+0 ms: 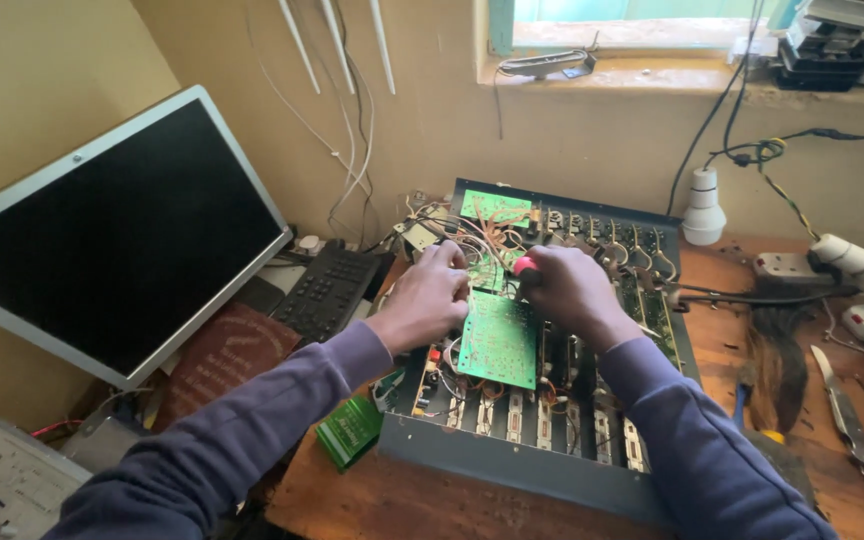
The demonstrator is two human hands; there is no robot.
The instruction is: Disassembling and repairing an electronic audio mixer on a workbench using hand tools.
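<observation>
Between both hands (497,290), red-handled screwdriver (524,266) pointing down at circuit board (497,340)

Yellowish plaster wall (42,60), daylit window ledge (632,70), worn wooden table (722,330), perhaps a workshop corner
</observation>
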